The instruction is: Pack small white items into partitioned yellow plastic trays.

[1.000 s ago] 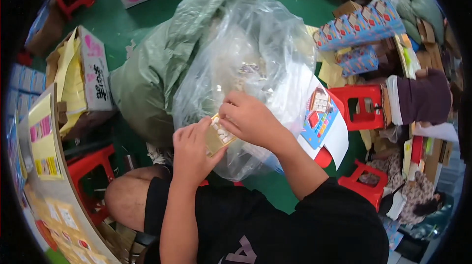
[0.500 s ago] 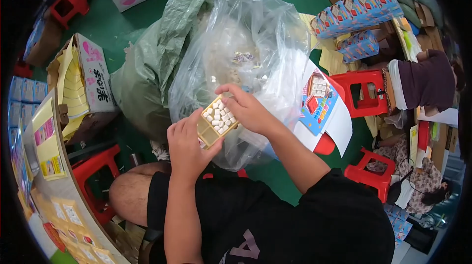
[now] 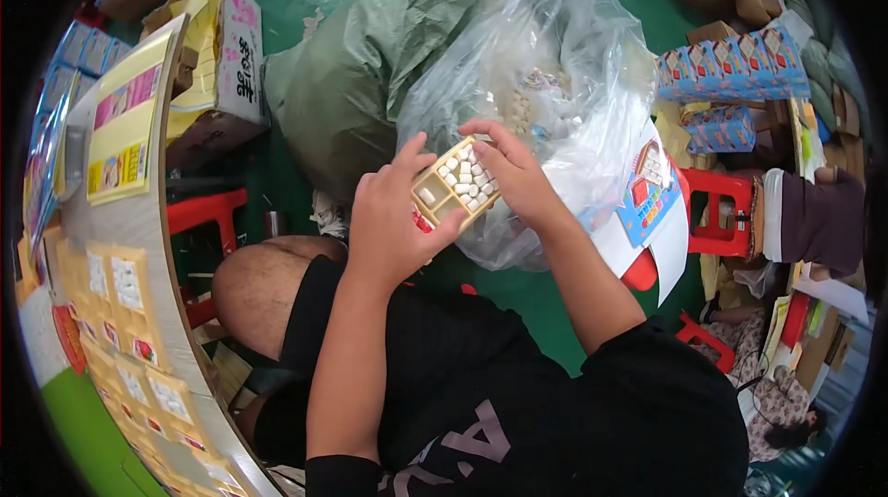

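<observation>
A pale yellow compartment tray (image 3: 450, 207) is held above my lap, tilted, between both hands. Many small white pieces (image 3: 470, 180) shaped like pillows or pellets fill its larger compartment, and a single white piece lies in one smaller compartment. My left hand (image 3: 393, 215) grips the near left side, its thumb laid along the tray's near edge. A red printed piece (image 3: 422, 220) shows beside that hand's palm; whether it lies in the tray or under it I cannot tell. My right hand (image 3: 513, 168) holds the far right edge, thumb bent over the white pieces.
Ahead stands a large clear plastic bag (image 3: 592, 53) inside a green woven sack (image 3: 324, 90). At left, a table (image 3: 185, 247) bears several filled trays (image 3: 129, 284). Blue boxes (image 3: 731, 67), a red stool (image 3: 717, 210) and a seated person (image 3: 819, 219) are at right.
My view has swung left and down, so more of the table shows. The tray has turned in my hands; a white piece in a small compartment and a red piece now show.
</observation>
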